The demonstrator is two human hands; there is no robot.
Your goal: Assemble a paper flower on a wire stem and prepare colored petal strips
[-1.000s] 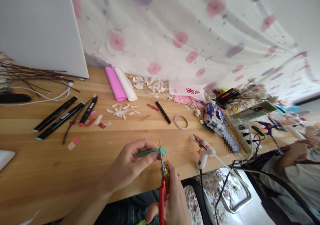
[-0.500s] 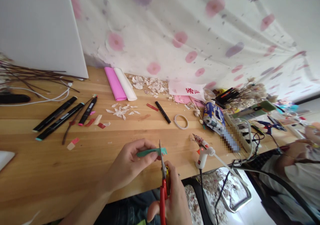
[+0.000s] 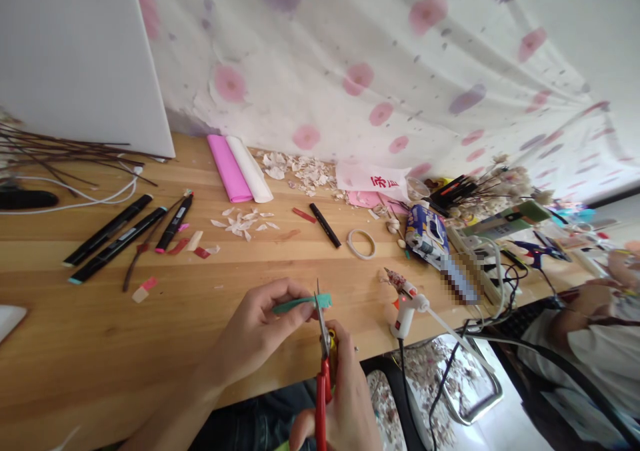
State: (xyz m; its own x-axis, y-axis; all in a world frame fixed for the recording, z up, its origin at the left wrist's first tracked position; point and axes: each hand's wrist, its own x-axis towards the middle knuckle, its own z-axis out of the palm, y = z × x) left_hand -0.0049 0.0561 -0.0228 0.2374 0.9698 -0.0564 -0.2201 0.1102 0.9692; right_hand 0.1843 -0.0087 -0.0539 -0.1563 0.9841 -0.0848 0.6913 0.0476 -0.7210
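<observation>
Over the front edge of the wooden table, my left hand (image 3: 267, 324) pinches a narrow green strip (image 3: 295, 303) between thumb and fingers. The strip's fringed end sticks out to the right. My right hand (image 3: 345, 397) is wrapped round red-handled scissors (image 3: 323, 377). Their blades point away from me and cross the strip just right of my left fingertips. A bit of yellow shows beside the scissors' pivot, partly hidden by my right fingers.
A white glue gun (image 3: 406, 307) stands right of my hands, its cord hanging down. Markers (image 3: 117, 244), pale paper scraps (image 3: 243, 223), a tape roll (image 3: 361, 244) and paper rolls (image 3: 231, 169) lie farther back. Another person's arm (image 3: 583, 311) is at the far right.
The scissors have shifted slightly left along the green strip, with my right hand moving too. My left hand keeps its grip in nearly the same place.
</observation>
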